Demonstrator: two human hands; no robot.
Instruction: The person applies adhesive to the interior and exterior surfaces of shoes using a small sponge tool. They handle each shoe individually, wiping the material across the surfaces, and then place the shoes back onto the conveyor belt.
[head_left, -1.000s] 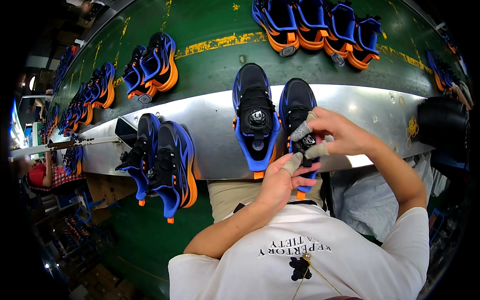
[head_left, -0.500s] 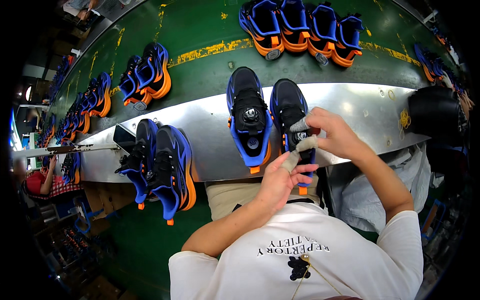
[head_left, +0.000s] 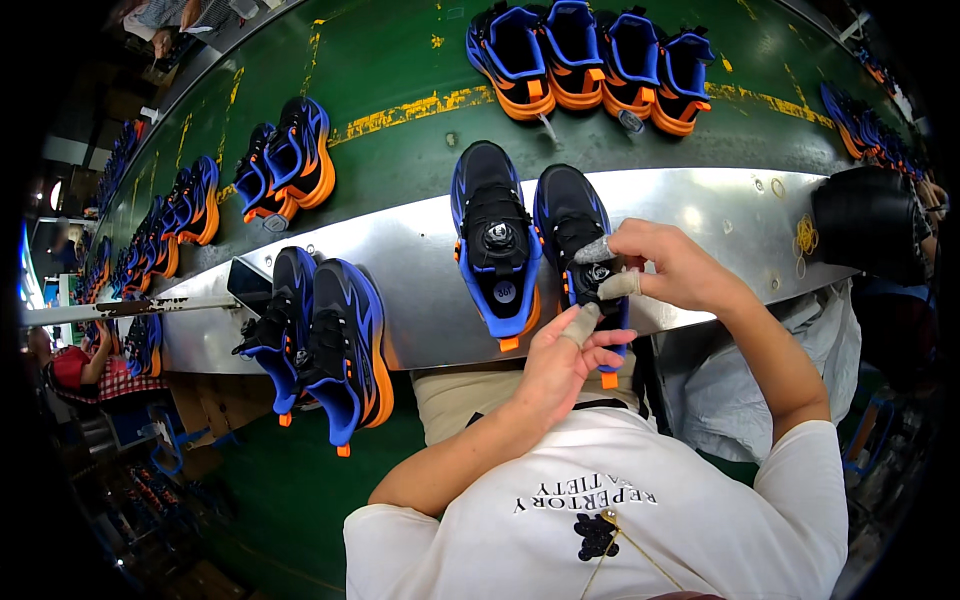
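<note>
A pair of black and blue shoes with orange soles stands on the metal ledge (head_left: 720, 215) in front of me. My right hand (head_left: 665, 265), fingertips wrapped in tape, pinches the round dial on the tongue of the right shoe (head_left: 565, 215). Just below it, near the heel, is my left hand (head_left: 565, 360). Its fingers are spread and its taped index finger rests against that shoe. The left shoe (head_left: 495, 250) stands untouched beside it, its own dial visible.
Another pair (head_left: 340, 340) lies over the ledge's near edge at left, next to a black flat object (head_left: 250, 285). Several pairs ride the green belt (head_left: 400, 80) beyond. A black round object (head_left: 870, 220) sits at right, a plastic bag (head_left: 740, 390) below it. A person (head_left: 70, 365) is at far left.
Both hands stay on the right shoe. My right hand's fingers have shifted slightly around the dial. The view has moved a little.
</note>
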